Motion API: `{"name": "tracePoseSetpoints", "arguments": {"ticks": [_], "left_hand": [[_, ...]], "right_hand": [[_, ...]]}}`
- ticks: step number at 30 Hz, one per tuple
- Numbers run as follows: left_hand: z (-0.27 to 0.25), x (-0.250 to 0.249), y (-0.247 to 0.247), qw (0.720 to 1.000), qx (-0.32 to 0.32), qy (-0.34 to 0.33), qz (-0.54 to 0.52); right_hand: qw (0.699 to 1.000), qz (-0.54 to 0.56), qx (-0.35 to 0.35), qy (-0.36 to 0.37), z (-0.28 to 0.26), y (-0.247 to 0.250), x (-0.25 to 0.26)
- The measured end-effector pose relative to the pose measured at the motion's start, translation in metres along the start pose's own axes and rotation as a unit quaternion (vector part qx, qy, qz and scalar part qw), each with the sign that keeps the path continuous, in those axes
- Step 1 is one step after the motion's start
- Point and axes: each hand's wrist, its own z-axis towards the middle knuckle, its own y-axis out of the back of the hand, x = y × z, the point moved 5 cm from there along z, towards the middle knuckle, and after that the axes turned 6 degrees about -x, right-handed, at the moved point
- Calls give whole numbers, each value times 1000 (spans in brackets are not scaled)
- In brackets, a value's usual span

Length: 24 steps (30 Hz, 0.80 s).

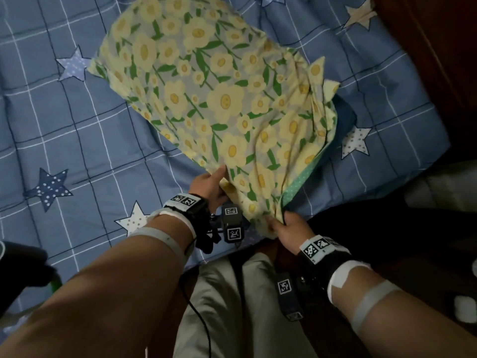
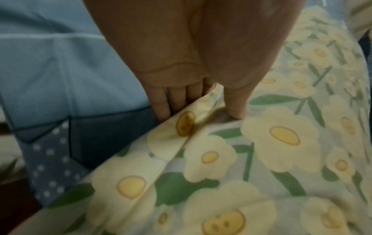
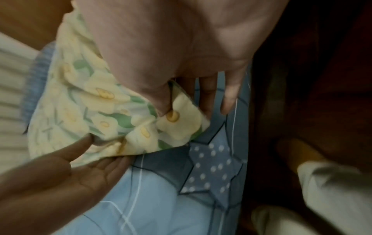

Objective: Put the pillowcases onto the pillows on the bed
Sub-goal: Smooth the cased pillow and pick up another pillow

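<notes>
A pillowcase (image 1: 206,99) with yellow flowers and green leaves lies bulging on the bed, stuffed over a pillow. A dark blue bit of the pillow (image 1: 344,120) peeks out at its right side, beside a green dotted lining (image 1: 299,184). My left hand (image 1: 214,183) pinches the near left edge of the case's opening, thumb on top and fingers below. In the left wrist view, the left hand (image 2: 201,109) grips a fold of the pillowcase (image 2: 261,143). My right hand (image 1: 284,226) pinches the near right corner. In the right wrist view, the right hand (image 3: 185,108) clamps the pillowcase (image 3: 90,103).
The bed wears a blue checked sheet (image 1: 77,125) with star patches. Dark wooden furniture (image 1: 426,47) stands along the right. The bed's near edge runs under my wrists, with my legs (image 1: 232,306) against it. A dark object (image 1: 20,267) sits at the lower left.
</notes>
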Motion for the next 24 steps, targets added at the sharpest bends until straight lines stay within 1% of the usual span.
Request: {"name": "tracePoseSetpoints", "arguments": {"ticks": [2,3,5,6,8,9,10,11,12,13,15,17,18,21,23,24], "left_hand": [[9,-3,-5,996,-39,-65,51],[17,-3,-7,993,-53,-85,69],[36,3,-10,992,-58,-88,65],[52,8,-6,993,-64,-82,49],[60,7,4,993,-76,-78,46],[52,-1,11,990,-94,-84,56],[36,-16,18,987,-112,-91,67],[19,-31,26,983,-130,-94,84],[14,-42,36,977,-153,-102,107],[10,-54,46,969,-184,-107,129],[10,-75,71,949,-245,-125,156],[10,-92,91,931,-279,-151,180],[11,-97,98,925,-287,-154,197],[7,-104,104,919,-268,-121,261],[-1,-108,97,918,-277,-89,269],[-5,-113,90,918,-285,-87,262]], "right_hand": [[999,-41,-21,13,3,18,-7],[997,-63,-35,16,5,28,-9],[993,-98,-53,30,8,42,-4],[992,-110,-48,35,9,44,0],[992,-127,-6,26,12,40,6],[993,-119,19,17,14,37,8],[997,-77,32,2,16,38,12],[1000,4,24,-19,20,42,19],[994,101,-1,-40,25,52,27],[979,189,-49,-51,30,66,38],[944,300,-127,-54,38,94,65],[930,330,-156,-42,49,110,88],[931,324,-162,-35,53,114,97],[950,276,-142,-32,65,113,123],[959,254,-120,-46,72,107,136],[961,248,-117,-49,77,106,141]]}}
